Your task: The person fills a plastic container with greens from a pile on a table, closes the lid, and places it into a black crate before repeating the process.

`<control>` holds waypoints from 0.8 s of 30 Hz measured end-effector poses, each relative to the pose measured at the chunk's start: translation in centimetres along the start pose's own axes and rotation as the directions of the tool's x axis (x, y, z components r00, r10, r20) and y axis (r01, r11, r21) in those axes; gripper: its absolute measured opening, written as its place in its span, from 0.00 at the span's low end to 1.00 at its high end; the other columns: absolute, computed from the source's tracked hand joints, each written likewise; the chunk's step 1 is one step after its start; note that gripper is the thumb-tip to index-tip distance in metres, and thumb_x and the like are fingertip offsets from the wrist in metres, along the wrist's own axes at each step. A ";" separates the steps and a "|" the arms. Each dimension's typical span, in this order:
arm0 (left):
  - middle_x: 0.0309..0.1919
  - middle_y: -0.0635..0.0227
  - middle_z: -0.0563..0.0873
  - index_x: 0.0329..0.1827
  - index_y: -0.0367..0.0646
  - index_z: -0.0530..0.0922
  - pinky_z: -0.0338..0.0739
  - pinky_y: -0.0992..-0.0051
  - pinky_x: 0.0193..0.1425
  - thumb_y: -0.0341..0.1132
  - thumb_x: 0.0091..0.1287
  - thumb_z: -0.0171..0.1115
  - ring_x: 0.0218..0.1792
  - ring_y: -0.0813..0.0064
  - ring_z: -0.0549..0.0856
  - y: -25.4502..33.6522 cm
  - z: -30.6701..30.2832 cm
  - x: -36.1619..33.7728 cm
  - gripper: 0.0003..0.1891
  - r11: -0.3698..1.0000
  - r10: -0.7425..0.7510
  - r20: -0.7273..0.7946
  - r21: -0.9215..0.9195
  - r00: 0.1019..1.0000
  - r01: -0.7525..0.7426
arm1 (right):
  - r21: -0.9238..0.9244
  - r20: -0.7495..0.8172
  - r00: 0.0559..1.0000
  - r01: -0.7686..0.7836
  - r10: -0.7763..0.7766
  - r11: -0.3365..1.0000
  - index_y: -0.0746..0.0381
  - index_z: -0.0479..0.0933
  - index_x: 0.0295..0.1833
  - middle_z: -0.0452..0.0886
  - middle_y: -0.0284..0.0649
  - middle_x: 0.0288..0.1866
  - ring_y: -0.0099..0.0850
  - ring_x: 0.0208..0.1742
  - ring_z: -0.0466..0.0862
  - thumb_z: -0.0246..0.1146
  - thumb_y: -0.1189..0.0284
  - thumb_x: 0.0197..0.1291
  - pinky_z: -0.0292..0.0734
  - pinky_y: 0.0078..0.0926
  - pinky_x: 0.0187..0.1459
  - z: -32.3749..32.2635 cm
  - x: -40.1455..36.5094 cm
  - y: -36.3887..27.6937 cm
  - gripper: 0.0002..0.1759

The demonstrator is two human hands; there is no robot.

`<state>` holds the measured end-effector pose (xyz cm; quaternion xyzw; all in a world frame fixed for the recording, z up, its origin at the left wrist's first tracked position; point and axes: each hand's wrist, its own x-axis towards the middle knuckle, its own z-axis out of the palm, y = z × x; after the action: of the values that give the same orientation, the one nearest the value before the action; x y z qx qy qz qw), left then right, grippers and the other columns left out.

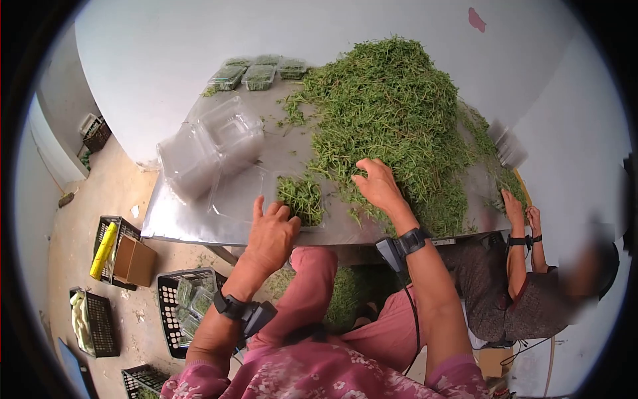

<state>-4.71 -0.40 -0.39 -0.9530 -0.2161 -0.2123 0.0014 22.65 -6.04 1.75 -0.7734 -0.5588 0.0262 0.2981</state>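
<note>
First: Why does the open tub (323, 211) sit so near the front edge of the desk (174, 223)?

Second: I think it is so you can reach it with ease. It has green stems (300, 197) in it, and its clear lid (238, 196) seems to lie flat on the left, out of the way.

First: And what is your left hand (274, 229) up to?

Second: It is at the near left corner of the tub with its fingers bent, maybe to keep the tub from sliding. I cannot tell if it pinches anything.

First: What about your right hand (380, 187)?

Second: It is over the front of the big green pile (392, 110). There is a gap between your thumb and fingers, and I see nothing in it. The pile is just beside the tub, so your arm has a short way to go.

First: And the clear stack (189, 163)?

Second: That stands to your left, clear of the pile. The filled boxes (259, 76) sit at the back, perhaps so they do not get in your way
</note>
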 end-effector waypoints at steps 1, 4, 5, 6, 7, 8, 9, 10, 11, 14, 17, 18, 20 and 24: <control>0.33 0.65 0.77 0.27 0.45 0.77 0.57 0.43 0.70 0.30 0.58 0.60 0.52 0.63 0.77 -0.1 0.0 0.0 0.03 1.000 -0.001 -0.001 -0.005 1.000 0.001 | -0.020 0.032 0.999 -0.002 0.003 1.000 0.67 0.72 0.59 0.75 0.54 0.54 0.52 0.58 0.77 0.68 0.66 0.60 0.74 0.47 0.56 0.5 0.7 -0.2 0.25; 0.35 0.65 0.77 0.29 0.46 0.79 0.57 0.42 0.71 0.31 0.59 0.59 0.53 0.63 0.76 -0.1 -0.3 0.0 0.02 1.000 -0.016 0.037 -0.025 0.999 0.016 | -0.087 0.023 1.000 0.003 -0.002 0.996 0.66 0.69 0.62 0.74 0.52 0.56 0.53 0.57 0.77 0.69 0.63 0.59 0.75 0.48 0.55 1.8 2.7 -1.6 0.30; 0.37 0.64 0.78 0.31 0.46 0.80 0.56 0.42 0.72 0.31 0.60 0.58 0.54 0.63 0.76 -0.1 -0.5 0.0 0.03 0.999 -0.030 0.079 -0.034 0.996 0.033 | -0.143 0.102 0.991 -0.070 0.085 0.987 0.66 0.67 0.63 0.72 0.54 0.62 0.54 0.59 0.77 0.69 0.60 0.59 0.76 0.49 0.56 2.0 3.6 -2.1 0.33; 0.38 0.64 0.79 0.33 0.46 0.81 0.55 0.41 0.73 0.32 0.61 0.57 0.56 0.63 0.76 -0.2 -0.7 0.1 0.04 0.998 -0.044 0.122 -0.043 0.992 0.049 | -0.189 0.111 0.986 -0.100 0.122 0.977 0.67 0.67 0.63 0.71 0.56 0.63 0.55 0.60 0.77 0.69 0.60 0.59 0.76 0.49 0.57 2.3 4.2 -2.8 0.33; 0.38 0.64 0.79 0.34 0.46 0.82 0.54 0.41 0.73 0.32 0.61 0.57 0.56 0.63 0.76 -0.2 -0.6 0.1 0.05 0.997 -0.045 0.114 -0.052 0.992 0.052 | -0.235 0.119 0.980 -0.128 0.159 0.963 0.68 0.67 0.63 0.70 0.57 0.65 0.55 0.60 0.77 0.69 0.60 0.60 0.76 0.49 0.57 2.6 4.7 -3.5 0.33; 0.38 0.64 0.79 0.34 0.46 0.82 0.54 0.41 0.73 0.32 0.61 0.57 0.56 0.63 0.76 -0.3 -0.5 0.0 0.05 0.997 -0.048 0.106 -0.062 0.993 0.055 | -0.282 0.125 0.972 -0.155 0.197 0.947 0.68 0.67 0.62 0.69 0.59 0.67 0.56 0.61 0.77 0.69 0.60 0.60 0.76 0.49 0.58 2.8 5.2 -3.9 0.33; 0.38 0.64 0.79 0.35 0.46 0.83 0.54 0.41 0.73 0.32 0.61 0.57 0.55 0.63 0.76 -0.3 -0.4 -0.1 0.06 0.996 -0.051 0.100 -0.071 0.994 0.058 | -0.325 0.149 0.960 -0.178 0.236 0.929 0.68 0.66 0.63 0.67 0.59 0.68 0.55 0.61 0.78 0.69 0.61 0.60 0.77 0.48 0.58 3.0 5.6 -4.2 0.33; 0.38 0.64 0.79 0.35 0.46 0.83 0.54 0.41 0.73 0.31 0.61 0.57 0.55 0.63 0.76 -0.3 -0.5 -0.1 0.06 0.995 -0.056 0.102 -0.081 0.993 0.065 | -0.367 0.170 0.945 -0.201 0.278 0.908 0.69 0.65 0.65 0.66 0.60 0.69 0.54 0.61 0.78 0.69 0.63 0.60 0.77 0.47 0.58 3.3 5.9 -4.3 0.33; 0.38 0.64 0.79 0.36 0.46 0.83 0.54 0.41 0.73 0.31 0.61 0.57 0.55 0.63 0.76 -0.3 -0.5 0.0 0.06 0.993 -0.060 0.105 -0.092 0.993 0.070 | -0.411 0.188 0.929 -0.222 0.320 0.884 0.69 0.65 0.66 0.65 0.60 0.71 0.54 0.61 0.79 0.68 0.64 0.60 0.78 0.46 0.59 3.6 6.2 -4.2 0.34; 0.38 0.64 0.79 0.36 0.46 0.84 0.53 0.41 0.74 0.31 0.61 0.57 0.55 0.63 0.76 -0.4 -0.6 0.1 0.07 0.992 -0.064 0.117 -0.105 0.991 0.077 | -0.509 0.172 0.933 -0.190 0.315 0.839 0.71 0.74 0.58 0.74 0.60 0.60 0.54 0.56 0.81 0.65 0.72 0.60 0.80 0.46 0.54 4.6 6.6 -2.6 0.22; 0.37 0.64 0.79 0.36 0.46 0.84 0.53 0.42 0.74 0.30 0.61 0.57 0.54 0.63 0.76 -0.5 -0.6 -0.1 0.07 0.990 -0.062 0.098 -0.117 0.993 0.074 | -0.533 0.094 0.975 -0.121 0.201 0.837 0.72 0.81 0.39 0.84 0.56 0.36 0.56 0.40 0.85 0.64 0.75 0.57 0.82 0.48 0.41 5.1 6.6 0.5 0.09; 0.37 0.64 0.79 0.35 0.46 0.84 0.53 0.42 0.74 0.30 0.60 0.57 0.54 0.63 0.77 -0.5 -0.5 -0.2 0.07 0.990 -0.061 0.086 -0.124 0.994 0.072 | -0.471 0.091 0.976 -0.134 0.199 0.872 0.72 0.81 0.40 0.84 0.55 0.35 0.55 0.38 0.84 0.63 0.76 0.56 0.82 0.47 0.40 4.5 6.5 0.9 0.09; 0.37 0.64 0.79 0.35 0.47 0.84 0.53 0.42 0.74 0.30 0.60 0.57 0.53 0.63 0.77 -0.6 -0.3 -0.3 0.07 0.991 -0.054 0.063 -0.123 0.997 0.061 | -0.339 0.084 0.977 -0.159 0.198 0.927 0.72 0.81 0.41 0.84 0.53 0.32 0.51 0.33 0.83 0.62 0.77 0.55 0.81 0.45 0.39 3.3 6.3 1.7 0.10; 0.37 0.65 0.79 0.34 0.48 0.84 0.52 0.42 0.75 0.30 0.59 0.56 0.53 0.64 0.77 -0.6 0.0 -0.2 0.07 0.993 -0.038 0.034 -0.109 0.999 0.042 | 0.022 0.067 0.938 -0.341 0.339 0.940 0.68 0.82 0.53 0.84 0.48 0.32 0.34 0.25 0.82 0.62 0.76 0.58 0.79 0.41 0.31 -0.3 5.0 1.6 0.17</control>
<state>-5.11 0.06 -0.55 -0.9504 -0.2231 -0.2085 -0.0586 25.99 -2.04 2.68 -0.8520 -0.4252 0.1106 0.2847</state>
